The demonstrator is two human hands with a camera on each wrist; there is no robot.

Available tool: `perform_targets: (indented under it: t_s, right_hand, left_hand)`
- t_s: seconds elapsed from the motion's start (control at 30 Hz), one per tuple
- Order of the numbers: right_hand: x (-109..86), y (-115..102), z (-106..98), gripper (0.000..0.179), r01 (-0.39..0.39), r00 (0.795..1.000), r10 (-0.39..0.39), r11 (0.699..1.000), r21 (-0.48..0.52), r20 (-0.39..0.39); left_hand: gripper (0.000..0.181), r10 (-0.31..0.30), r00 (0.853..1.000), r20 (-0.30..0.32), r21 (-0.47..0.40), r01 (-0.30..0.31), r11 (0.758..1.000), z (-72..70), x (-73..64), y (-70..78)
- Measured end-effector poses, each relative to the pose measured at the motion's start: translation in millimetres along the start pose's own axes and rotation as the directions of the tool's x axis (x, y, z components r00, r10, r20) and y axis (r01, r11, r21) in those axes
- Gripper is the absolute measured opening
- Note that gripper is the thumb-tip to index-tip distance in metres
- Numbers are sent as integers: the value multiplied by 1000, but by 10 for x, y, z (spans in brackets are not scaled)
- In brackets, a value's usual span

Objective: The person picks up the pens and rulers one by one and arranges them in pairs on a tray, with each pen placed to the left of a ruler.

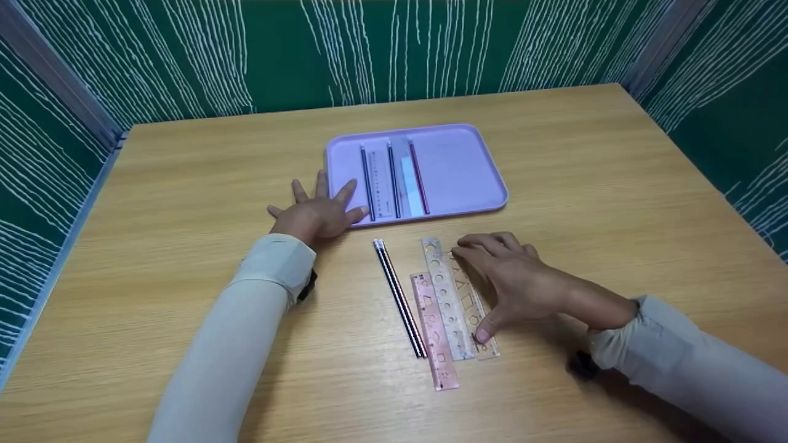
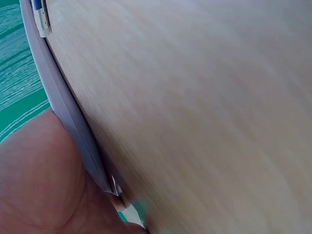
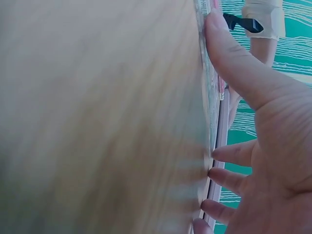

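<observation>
- Tray (image 1: 463,169) on table (image 1: 615,184), toward far side; wall (image 1: 284,77) behind table.
- In tray, left half, left to right: left pencil (image 1: 367,181), tray ruler (image 1: 383,184), middle pencil (image 1: 394,178), strip (image 1: 410,187), right pencil (image 1: 418,175).
- Left hand (image 1: 317,215) at tray's near left corner.
- Before tray, left to right: loose pencils (image 1: 400,298), left ruler (image 1: 438,335), centre ruler (image 1: 448,301), right ruler (image 1: 462,284).
- Left ruler reaches farthest forward, toward the person.
- Loose pencils' near ends beside left ruler.
- Right hand (image 1: 520,283) over right ruler, thumb on its near part.
</observation>
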State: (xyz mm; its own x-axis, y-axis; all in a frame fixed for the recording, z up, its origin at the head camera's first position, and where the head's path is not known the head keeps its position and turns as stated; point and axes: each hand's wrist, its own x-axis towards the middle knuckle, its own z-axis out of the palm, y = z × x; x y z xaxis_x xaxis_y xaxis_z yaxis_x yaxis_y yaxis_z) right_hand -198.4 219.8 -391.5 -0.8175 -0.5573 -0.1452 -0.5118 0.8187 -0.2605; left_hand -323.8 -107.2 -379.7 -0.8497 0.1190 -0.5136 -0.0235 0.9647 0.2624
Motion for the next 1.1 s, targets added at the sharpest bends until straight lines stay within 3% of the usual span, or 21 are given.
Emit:
perform_targets:
  t_s: [1.1]
  right_hand:
    - [38, -43, 2, 152, 14, 1000, -13, 999, 31, -29]
  left_hand:
    - [75, 7, 1000, 3, -5, -7, 1000, 1, 5, 0]
